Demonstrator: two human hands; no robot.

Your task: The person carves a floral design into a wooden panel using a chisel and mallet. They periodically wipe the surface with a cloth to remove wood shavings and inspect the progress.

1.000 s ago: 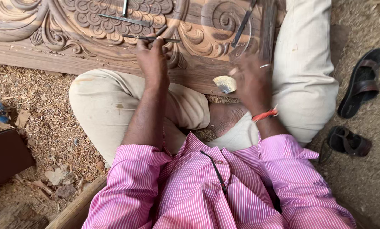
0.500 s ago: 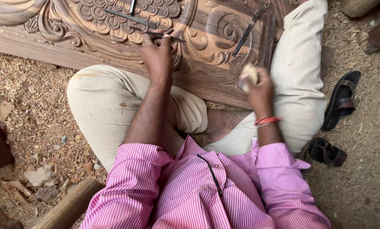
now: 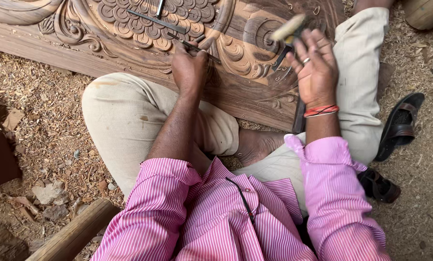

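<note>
Where the person sits cross-legged on the ground, the left hand (image 3: 190, 67) is closed around a thin metal chisel (image 3: 197, 47), its tip set against the carved wooden panel (image 3: 245, 92) lying across the front of the knees. The right hand (image 3: 315, 67) is raised above the panel's right part, fingers curled round the handle of a small wooden mallet (image 3: 288, 30), whose pale head is blurred. The chisel looks stiff, narrow and light; it appears best held low on the shank, as here, for control. The mallet appears light enough for one hand, gripped by its handle. The panel seems heavy and rigid, yet its raised petals and scrolls look liable to chip. Further loose chisels (image 3: 156, 20) lie on the carving, just beyond the left hand. The ground is dirt, thick with wood shavings (image 3: 42, 111). A dark sandal (image 3: 400, 125) lies at the right, a round timber (image 3: 74, 234) at lower left. The work goes on in a floor-level space.
</note>
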